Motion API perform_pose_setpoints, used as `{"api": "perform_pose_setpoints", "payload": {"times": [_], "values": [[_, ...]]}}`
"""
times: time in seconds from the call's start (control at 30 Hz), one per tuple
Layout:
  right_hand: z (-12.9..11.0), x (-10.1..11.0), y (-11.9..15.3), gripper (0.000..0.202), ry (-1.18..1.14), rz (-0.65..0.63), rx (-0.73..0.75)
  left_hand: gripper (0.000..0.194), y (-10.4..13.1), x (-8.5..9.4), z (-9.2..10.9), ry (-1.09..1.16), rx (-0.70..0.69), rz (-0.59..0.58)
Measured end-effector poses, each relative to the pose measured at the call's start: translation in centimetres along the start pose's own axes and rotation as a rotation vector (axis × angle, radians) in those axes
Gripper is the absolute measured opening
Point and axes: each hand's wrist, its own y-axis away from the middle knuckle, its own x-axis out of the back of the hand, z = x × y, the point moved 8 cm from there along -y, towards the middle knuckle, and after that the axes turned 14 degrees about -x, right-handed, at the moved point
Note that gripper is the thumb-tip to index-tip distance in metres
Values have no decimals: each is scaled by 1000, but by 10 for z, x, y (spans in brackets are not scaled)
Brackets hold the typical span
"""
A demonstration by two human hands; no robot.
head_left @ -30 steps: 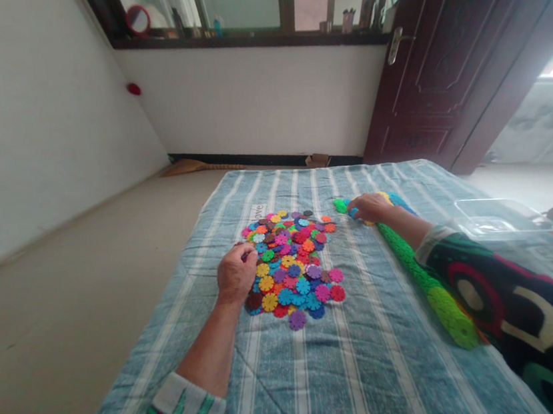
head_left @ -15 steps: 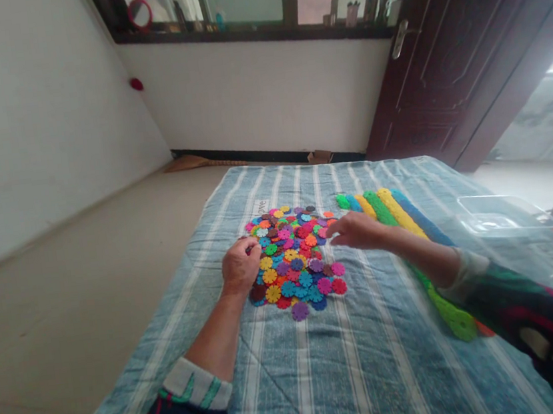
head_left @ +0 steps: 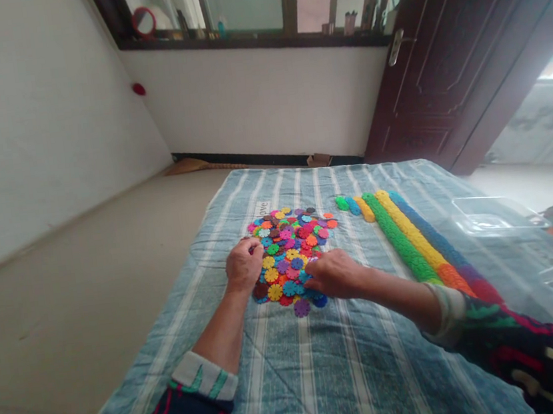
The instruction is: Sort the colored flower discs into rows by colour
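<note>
Nearest, at the bottom of the frame, striped cloth spreads between the two patterned sleeves, its left edge slanting up from the lower left. The right hand, which a moment ago was over the upper right of the pile and before that at the far ends of the rods, is now at the pile's lower right edge, touching discs there; its thumb and fingers are bent inward, but how far apart their tips are cannot be told. The left hand stays against the left edge of the pile, thumb and fingertips drawn together; whether a disc is between them cannot be told.

The pile of colourful discs lies mid-frame between the hands. To its right, past a band of striped cloth, long green, yellow and blue rods slant down side by side, the green one's near end hidden by the right arm. A clear plastic container sits beyond them at the right. Three short rods lie near the long rods' far ends, now uncovered, and a printed card touches or nearly touches the pile's far edge. Farthest are the cloth's back edge, the wall and the dark red door
</note>
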Motion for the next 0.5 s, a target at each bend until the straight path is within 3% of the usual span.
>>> {"api": "perform_pose_setpoints", "payload": {"times": [0.33,0.5], "values": [[-1,1,1,26,21,60,42,22,-3,0,-3,-1,-3,0],[22,6,-6,26,-83,152,-24,23,-4,1,-5,-8,6,-4]]}}
